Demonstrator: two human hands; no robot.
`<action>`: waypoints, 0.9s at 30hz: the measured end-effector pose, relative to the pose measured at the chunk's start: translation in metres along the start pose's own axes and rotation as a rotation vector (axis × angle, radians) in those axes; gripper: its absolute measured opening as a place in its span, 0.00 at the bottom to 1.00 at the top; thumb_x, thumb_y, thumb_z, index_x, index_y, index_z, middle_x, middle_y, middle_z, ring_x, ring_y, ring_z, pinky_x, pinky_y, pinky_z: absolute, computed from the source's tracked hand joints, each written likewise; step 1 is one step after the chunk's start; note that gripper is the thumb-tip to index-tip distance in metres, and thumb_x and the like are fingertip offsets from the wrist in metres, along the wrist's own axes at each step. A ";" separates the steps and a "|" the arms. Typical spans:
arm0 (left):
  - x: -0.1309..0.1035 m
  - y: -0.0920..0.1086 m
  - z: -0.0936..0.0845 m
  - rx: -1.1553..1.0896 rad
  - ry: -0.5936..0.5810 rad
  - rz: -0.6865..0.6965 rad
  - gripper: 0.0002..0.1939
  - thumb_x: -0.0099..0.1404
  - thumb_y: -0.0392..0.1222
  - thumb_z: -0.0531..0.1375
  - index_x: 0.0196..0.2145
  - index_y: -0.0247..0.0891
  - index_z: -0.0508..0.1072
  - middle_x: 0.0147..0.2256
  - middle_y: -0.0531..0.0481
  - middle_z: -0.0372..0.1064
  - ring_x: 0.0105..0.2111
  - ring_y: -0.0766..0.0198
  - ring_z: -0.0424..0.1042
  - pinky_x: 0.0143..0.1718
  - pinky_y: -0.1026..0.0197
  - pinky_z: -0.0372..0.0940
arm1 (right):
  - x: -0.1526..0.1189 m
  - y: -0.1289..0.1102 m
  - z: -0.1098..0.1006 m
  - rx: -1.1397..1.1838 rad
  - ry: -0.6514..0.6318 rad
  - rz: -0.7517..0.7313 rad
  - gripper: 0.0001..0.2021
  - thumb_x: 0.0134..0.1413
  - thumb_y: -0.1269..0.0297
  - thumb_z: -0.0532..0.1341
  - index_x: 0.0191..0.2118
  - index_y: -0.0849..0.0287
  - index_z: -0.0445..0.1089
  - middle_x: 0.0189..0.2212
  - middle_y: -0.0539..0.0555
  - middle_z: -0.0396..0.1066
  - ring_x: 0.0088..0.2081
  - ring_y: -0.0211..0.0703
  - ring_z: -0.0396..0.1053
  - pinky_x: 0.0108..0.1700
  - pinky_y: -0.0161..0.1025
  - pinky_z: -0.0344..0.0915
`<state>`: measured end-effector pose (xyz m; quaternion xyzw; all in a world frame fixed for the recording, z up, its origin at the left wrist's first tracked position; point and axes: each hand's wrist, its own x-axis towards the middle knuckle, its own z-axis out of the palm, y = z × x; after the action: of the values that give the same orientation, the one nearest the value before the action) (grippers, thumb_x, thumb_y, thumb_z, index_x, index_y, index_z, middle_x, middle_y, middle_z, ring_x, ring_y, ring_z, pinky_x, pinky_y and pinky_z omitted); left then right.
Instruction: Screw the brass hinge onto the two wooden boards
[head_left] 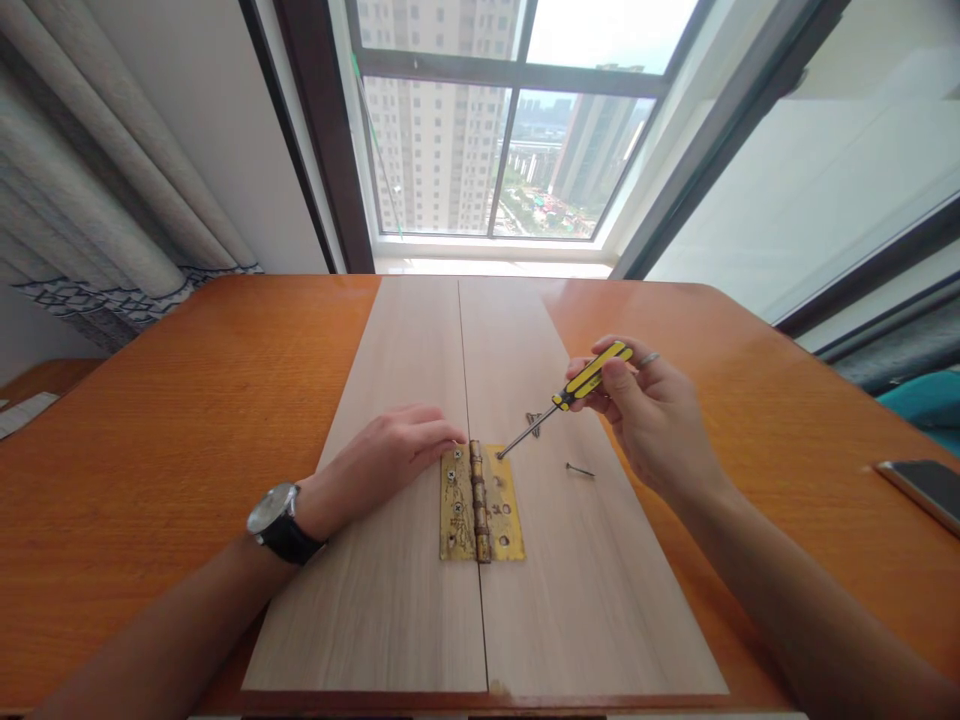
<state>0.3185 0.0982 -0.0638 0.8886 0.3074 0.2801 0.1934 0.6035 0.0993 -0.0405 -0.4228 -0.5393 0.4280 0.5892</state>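
A worn brass hinge (463,530) lies unfolded across the seam between two pale wooden boards, the left board (375,620) and the right board (592,600). Several screws sit in its left leaf. My left hand (397,445) rests on the left board, fingers extended with the tips at the hinge's top edge. In my right hand (652,410) is a yellow and black screwdriver (596,375), gripped by the handle and tilted. Its tip meets the top hole of the right leaf; the lower holes there show no screws. Loose screws (533,424) and a single screw (580,470) lie on the right board.
The boards lie on an orange-brown wooden table (187,400). A phone (922,490) is at the right edge, near a teal object (926,405). Beyond the table are a window (510,150) and, at left, a curtain (97,180).
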 end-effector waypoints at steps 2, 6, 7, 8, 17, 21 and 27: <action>0.000 0.000 0.000 0.039 -0.028 0.013 0.13 0.76 0.38 0.52 0.41 0.37 0.78 0.36 0.48 0.73 0.36 0.64 0.72 0.38 0.63 0.65 | 0.000 0.001 -0.001 0.002 0.010 0.015 0.15 0.60 0.51 0.66 0.43 0.55 0.67 0.34 0.51 0.77 0.31 0.36 0.74 0.34 0.35 0.74; 0.001 0.000 0.000 0.068 -0.031 0.000 0.13 0.76 0.37 0.53 0.41 0.37 0.78 0.35 0.49 0.72 0.36 0.64 0.71 0.38 0.64 0.65 | 0.000 -0.001 -0.001 -0.020 0.030 0.035 0.16 0.58 0.49 0.67 0.42 0.55 0.68 0.33 0.51 0.77 0.30 0.37 0.74 0.34 0.36 0.75; 0.001 0.000 0.000 0.070 -0.034 0.001 0.13 0.76 0.36 0.53 0.41 0.37 0.78 0.35 0.49 0.72 0.36 0.64 0.71 0.38 0.64 0.64 | 0.000 -0.002 -0.001 -0.021 0.034 0.037 0.16 0.57 0.49 0.67 0.41 0.55 0.68 0.33 0.51 0.77 0.30 0.37 0.74 0.34 0.36 0.75; 0.001 0.000 0.000 0.071 -0.039 0.005 0.12 0.75 0.35 0.53 0.41 0.37 0.78 0.35 0.49 0.71 0.36 0.65 0.71 0.38 0.64 0.64 | -0.001 -0.002 0.000 -0.019 0.038 0.036 0.16 0.57 0.49 0.67 0.41 0.55 0.68 0.33 0.51 0.77 0.31 0.38 0.75 0.34 0.36 0.75; 0.001 -0.001 0.000 0.048 -0.045 0.023 0.13 0.75 0.32 0.53 0.42 0.37 0.78 0.34 0.50 0.70 0.35 0.66 0.70 0.37 0.65 0.63 | 0.001 -0.005 0.000 0.104 0.189 -0.057 0.15 0.54 0.51 0.70 0.40 0.54 0.72 0.35 0.50 0.78 0.36 0.37 0.76 0.38 0.34 0.77; 0.002 0.000 -0.001 0.046 -0.055 0.016 0.13 0.75 0.32 0.53 0.41 0.37 0.79 0.33 0.50 0.70 0.34 0.65 0.69 0.36 0.65 0.63 | 0.000 0.000 0.001 0.082 0.138 -0.031 0.13 0.56 0.52 0.69 0.41 0.53 0.72 0.36 0.49 0.78 0.37 0.37 0.76 0.39 0.34 0.77; 0.003 0.001 -0.002 0.012 -0.078 0.015 0.14 0.75 0.33 0.53 0.42 0.38 0.79 0.34 0.50 0.72 0.36 0.64 0.69 0.38 0.64 0.63 | -0.003 0.003 0.000 0.072 0.108 0.002 0.12 0.58 0.52 0.68 0.41 0.53 0.72 0.36 0.49 0.78 0.37 0.34 0.76 0.41 0.32 0.77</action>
<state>0.3199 0.1002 -0.0607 0.9023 0.2948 0.2447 0.1979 0.6028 0.0976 -0.0440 -0.4243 -0.4904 0.4243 0.6321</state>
